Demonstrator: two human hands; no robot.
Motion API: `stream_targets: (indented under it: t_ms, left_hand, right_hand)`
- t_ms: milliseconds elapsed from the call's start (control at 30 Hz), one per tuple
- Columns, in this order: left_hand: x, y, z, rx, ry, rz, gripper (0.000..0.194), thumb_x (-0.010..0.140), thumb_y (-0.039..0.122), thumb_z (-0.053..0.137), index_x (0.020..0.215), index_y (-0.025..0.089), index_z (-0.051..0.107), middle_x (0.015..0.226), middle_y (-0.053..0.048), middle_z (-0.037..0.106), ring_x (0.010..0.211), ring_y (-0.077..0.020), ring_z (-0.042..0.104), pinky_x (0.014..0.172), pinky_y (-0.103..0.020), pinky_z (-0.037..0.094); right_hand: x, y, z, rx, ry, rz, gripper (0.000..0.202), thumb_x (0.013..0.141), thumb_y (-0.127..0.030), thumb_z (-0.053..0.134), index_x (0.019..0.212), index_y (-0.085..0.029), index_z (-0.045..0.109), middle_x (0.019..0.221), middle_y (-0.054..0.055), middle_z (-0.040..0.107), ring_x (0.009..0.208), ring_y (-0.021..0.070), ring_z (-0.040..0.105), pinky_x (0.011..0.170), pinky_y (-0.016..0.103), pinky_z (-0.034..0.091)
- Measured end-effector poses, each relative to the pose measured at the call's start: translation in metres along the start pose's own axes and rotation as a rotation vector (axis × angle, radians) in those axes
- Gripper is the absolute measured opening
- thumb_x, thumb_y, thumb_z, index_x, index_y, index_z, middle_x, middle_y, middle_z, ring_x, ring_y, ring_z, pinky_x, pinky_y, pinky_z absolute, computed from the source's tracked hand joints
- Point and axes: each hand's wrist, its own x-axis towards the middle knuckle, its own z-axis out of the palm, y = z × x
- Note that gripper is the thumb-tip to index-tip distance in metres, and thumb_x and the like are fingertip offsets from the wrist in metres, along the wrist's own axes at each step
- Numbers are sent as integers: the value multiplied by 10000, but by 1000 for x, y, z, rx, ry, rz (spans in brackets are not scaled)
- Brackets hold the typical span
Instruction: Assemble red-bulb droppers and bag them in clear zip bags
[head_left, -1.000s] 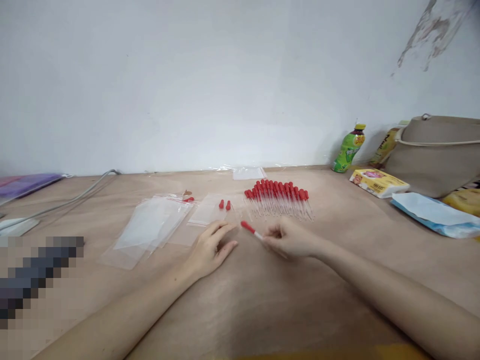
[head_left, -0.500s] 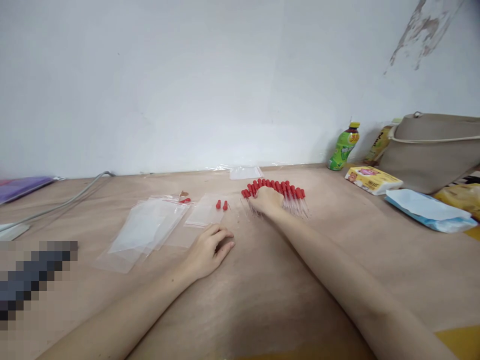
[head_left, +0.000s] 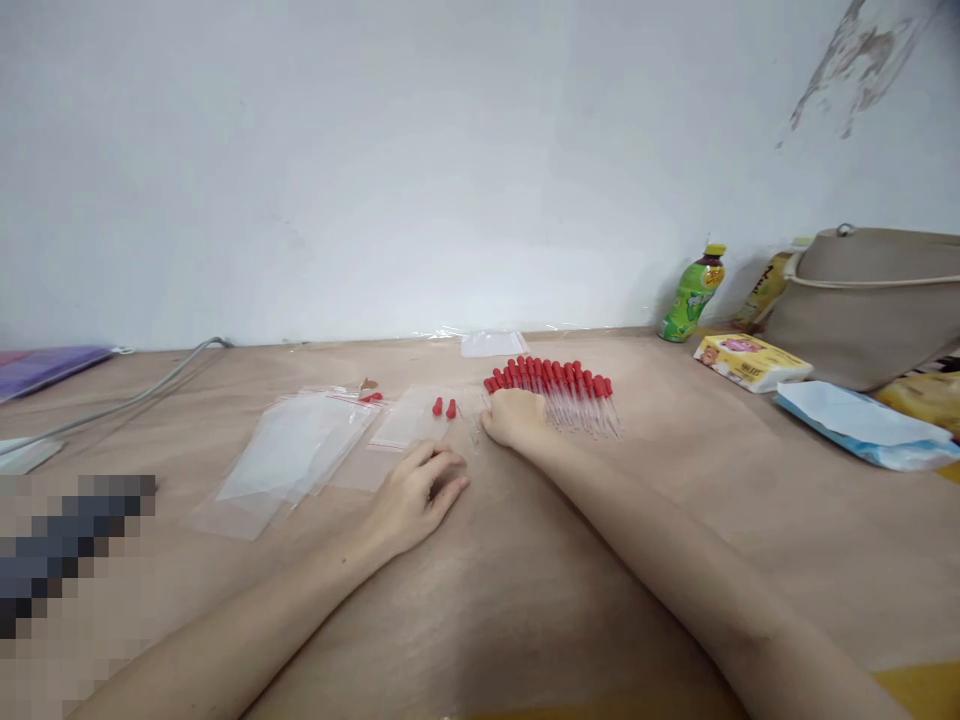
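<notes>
A row of glass droppers [head_left: 581, 400] with red rubber bulbs lies side by side on the brown-covered table, clear tubes pointing toward me. Over the left end of that row is my right hand [head_left: 516, 415], its fingers curled inward. Whatever is between them is hidden behind the hand. My left hand [head_left: 420, 495] rests on the table, open and holding nothing, with its thumb apart from the curved fingers. Just beyond it, two red bulbs [head_left: 444, 408] lie by a small clear zip bag [head_left: 401, 425]. More clear plastic bags [head_left: 281, 455] overlap to its left.
Along the right stand a green drink bottle [head_left: 691, 295] and a grey bag [head_left: 870, 290]. Before them lie a yellow tissue pack [head_left: 752, 362] and a blue-white packet [head_left: 862, 422]. A grey cable [head_left: 161, 385] crosses at left. Another flat bag [head_left: 493, 344] lies by the wall.
My right hand has shifted slightly left and toward me along the row of droppers. My left hand has stayed in nearly the same place.
</notes>
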Motion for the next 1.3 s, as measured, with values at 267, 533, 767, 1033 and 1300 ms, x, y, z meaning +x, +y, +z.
stream_targets:
  t_ms: [267,533,767,1033,1300]
  left_hand:
    - [66,-92,-59,535,-102,-409,280,789,240,429,868,122,670,904,-135,582,914,-282,536,843,-385,389]
    - [89,-148,-69,407,-416,-347,161,615,202,522,680,220,668,729,-18,652,680,-179,580,631,-228,400]
    - [89,-141,-70,435,-266,-370,74,646,237,570,702,191,559,770,-48,627,736,-206,563,629,-255,382]
    - [42,-22,-29,-301,95,-144,249,837,254,463,1069,176,505,862,-39,592,775,-143,572,676,-261,453]
    - [1,13,24,-684,-36,-347,139,779,277,593,809,152,540,760,-30,609,688,-132,581,631,-248,477]
  right_hand:
    - [1,-8,-4,48,-35,41,252,820,-207,425,899,-95,636,894,167,664,847,245,629,633,297,427]
    - [-26,27,-20,179,165,-147,254,906,-295,321,966,-120,494,821,107,637,695,201,596,575,273,360]
    - [-58,67,4,207,388,-629,218,910,-246,372,999,-127,531,891,95,632,797,182,559,716,301,364]
    - [-76,78,9,377,400,-617,188,884,-205,414,966,-171,579,897,66,618,792,154,545,726,292,363]
    - [-92,67,2,482,360,-572,79,827,-211,493,845,-177,563,714,10,602,646,118,535,703,290,340]
